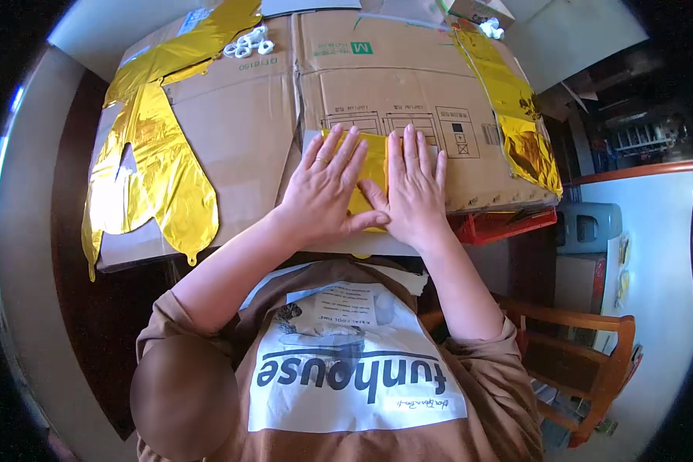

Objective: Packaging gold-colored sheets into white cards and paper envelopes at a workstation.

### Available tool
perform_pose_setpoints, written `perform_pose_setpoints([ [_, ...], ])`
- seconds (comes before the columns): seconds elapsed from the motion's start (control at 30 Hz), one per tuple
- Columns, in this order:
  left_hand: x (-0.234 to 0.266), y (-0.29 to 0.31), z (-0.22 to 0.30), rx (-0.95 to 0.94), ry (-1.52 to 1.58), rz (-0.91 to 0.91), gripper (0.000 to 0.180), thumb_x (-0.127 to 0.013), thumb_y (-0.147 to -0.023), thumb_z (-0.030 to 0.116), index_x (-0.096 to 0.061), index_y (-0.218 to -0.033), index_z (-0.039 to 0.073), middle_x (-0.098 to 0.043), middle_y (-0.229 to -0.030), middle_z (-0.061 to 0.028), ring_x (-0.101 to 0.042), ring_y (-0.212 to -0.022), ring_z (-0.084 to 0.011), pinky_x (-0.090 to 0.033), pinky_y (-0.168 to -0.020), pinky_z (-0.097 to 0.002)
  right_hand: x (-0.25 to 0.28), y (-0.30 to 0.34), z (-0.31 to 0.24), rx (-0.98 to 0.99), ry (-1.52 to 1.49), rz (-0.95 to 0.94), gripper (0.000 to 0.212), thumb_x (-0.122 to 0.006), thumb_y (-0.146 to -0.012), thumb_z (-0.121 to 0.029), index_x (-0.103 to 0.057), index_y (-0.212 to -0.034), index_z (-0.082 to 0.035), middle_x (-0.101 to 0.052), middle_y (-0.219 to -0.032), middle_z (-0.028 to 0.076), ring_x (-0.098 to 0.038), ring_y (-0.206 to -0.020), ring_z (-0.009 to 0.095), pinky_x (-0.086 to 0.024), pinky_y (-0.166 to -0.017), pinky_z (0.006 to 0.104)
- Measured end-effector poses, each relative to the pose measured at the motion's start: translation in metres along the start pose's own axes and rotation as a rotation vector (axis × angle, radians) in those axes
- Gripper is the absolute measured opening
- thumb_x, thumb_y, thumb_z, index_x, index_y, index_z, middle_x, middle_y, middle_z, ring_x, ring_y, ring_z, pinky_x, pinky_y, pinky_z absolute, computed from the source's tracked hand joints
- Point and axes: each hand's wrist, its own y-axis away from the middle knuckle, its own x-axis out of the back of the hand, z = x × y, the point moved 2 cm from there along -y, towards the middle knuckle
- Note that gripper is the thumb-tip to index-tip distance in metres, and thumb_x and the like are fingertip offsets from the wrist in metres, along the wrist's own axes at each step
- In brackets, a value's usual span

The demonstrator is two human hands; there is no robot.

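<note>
Biggest thing here is the brown cardboard (231,115), spread out in front of the person as the work surface, with a crease running down it. Next in size is the gold foil shape on the left (181,192), loose and rumpled, its tips hanging over the near edge. There's a crinkled foil piece on the right (527,146) too, well apart from where the work is.

Then the hands. Left hand (323,177) and right hand (414,181) are both palm down, fingers straight out, not gripping anything. Thumbs sit very close; can't tell if they're touching.

Under and between them, near the middle of the close edge, is the yellow-gold foil piece (373,165). It's mostly covered, so no idea how many layers it has. I'd call this the pressing or smoothing step. IMO the next move calls for even, light pressure and square edges, since slick foil could slide or spring up if both palms lift at once.

Smallest: some little white rings (246,44) up at the far side, well out of the way.
</note>
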Motion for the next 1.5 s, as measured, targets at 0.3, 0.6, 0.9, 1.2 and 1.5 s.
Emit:
perform_pose_setpoints([
  [0.3, 0.002, 0.002, 0.000, 0.004, -0.004, -0.055, 0.114, -0.047, -0.081, 0.084, -0.031, -0.153, -0.003, -0.024, -0.162, -0.0248, -0.012, -0.152, -0.0455, -0.010, -0.123, -0.0547, 0.010, 0.002, 0.029, 0.093, -0.101, -0.120, 0.072, -0.038, -0.104, -0.048, -0.021, -0.158, -0.003, -0.017, -0.167, 0.017, -0.014, -0.155, 0.033, -0.005, -0.122, 0.0597],
  [0.6, 0.002, 0.001, 0.001, 0.009, -0.016, -0.075, 0.113, -0.047, -0.082, 0.084, -0.030, -0.154, -0.002, -0.024, -0.161, -0.0252, -0.012, -0.151, -0.0479, -0.010, -0.122, -0.0584, 0.066, 0.013, 0.081, 0.037, -0.509, 0.058, 0.066, -0.038, -0.107, -0.044, -0.020, -0.160, -0.007, -0.019, -0.166, 0.017, -0.019, -0.154, 0.031, -0.007, -0.123, 0.0562],
  [0.9, 0.004, 0.002, 0.004, 0.027, -0.033, -0.060, 0.114, -0.049, -0.079, 0.085, -0.031, -0.154, 0.001, -0.022, -0.162, -0.0256, -0.012, -0.151, -0.0479, -0.010, -0.120, -0.0616, 0.009, 0.014, 0.020, 0.117, -0.083, -0.025, 0.076, -0.047, -0.101, -0.048, -0.026, -0.156, 0.000, -0.022, -0.164, 0.022, -0.021, -0.151, 0.037, -0.009, -0.121, 0.0602],
  [1.2, 0.008, 0.003, 0.002, 0.060, 0.031, -0.075, 0.113, -0.051, -0.079, 0.084, -0.031, -0.155, 0.003, -0.018, -0.161, -0.0322, -0.012, -0.151, -0.0485, -0.010, -0.120, -0.0606, 0.010, 0.013, 0.018, 0.126, -0.047, -0.046, 0.078, -0.049, -0.099, -0.049, -0.026, -0.156, 0.000, -0.021, -0.164, 0.021, -0.019, -0.152, 0.037, -0.010, -0.121, 0.0607],
  [1.5, 0.005, -0.007, -0.015, 0.158, -0.053, 0.031, 0.108, -0.049, -0.082, 0.082, -0.033, -0.155, 0.004, -0.024, -0.157, -0.0350, -0.015, -0.149, -0.0510, -0.012, -0.121, -0.0576, 0.009, -0.031, 0.032, 0.228, -0.030, -0.123, 0.075, -0.040, -0.103, -0.051, -0.022, -0.158, -0.003, -0.018, -0.166, 0.019, -0.017, -0.154, 0.034, -0.009, -0.122, 0.0565],
])
